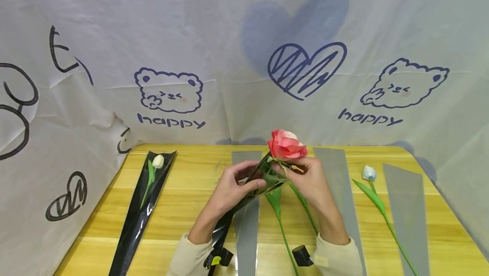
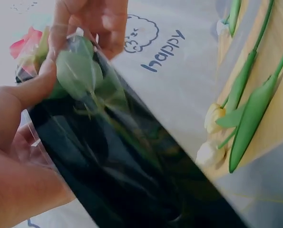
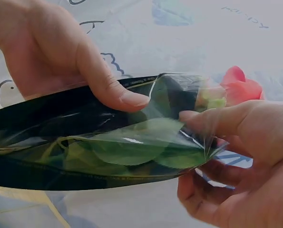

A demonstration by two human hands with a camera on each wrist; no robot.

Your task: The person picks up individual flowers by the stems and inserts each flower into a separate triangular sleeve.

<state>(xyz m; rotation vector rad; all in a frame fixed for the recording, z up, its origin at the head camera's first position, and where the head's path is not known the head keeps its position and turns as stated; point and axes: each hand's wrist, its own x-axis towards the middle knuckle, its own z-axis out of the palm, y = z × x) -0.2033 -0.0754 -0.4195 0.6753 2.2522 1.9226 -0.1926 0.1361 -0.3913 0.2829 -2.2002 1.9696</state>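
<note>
A pink rose (image 1: 287, 145) pokes out of the top of a flower sleeve (image 2: 131, 166) with a black back and a clear front. Its green leaves (image 3: 131, 147) show through the clear film, inside the sleeve. My left hand (image 1: 231, 187) grips the sleeve below the bloom, thumb lying across the film. Just under the petals, my right hand (image 1: 307, 180) pinches the sleeve's top edge, its thumb on the clear side. The sleeve slants down toward me, and its lower part passes beside my left wrist.
On the left of the table lies a black sleeve (image 1: 131, 233) with a white tulip (image 1: 158, 161) in it. Grey sleeves (image 1: 246, 242) lie flat in the middle and right. Loose green-stemmed tulips lie between them, one pale blue (image 1: 369, 173). A printed cloth (image 1: 229, 110) hangs behind.
</note>
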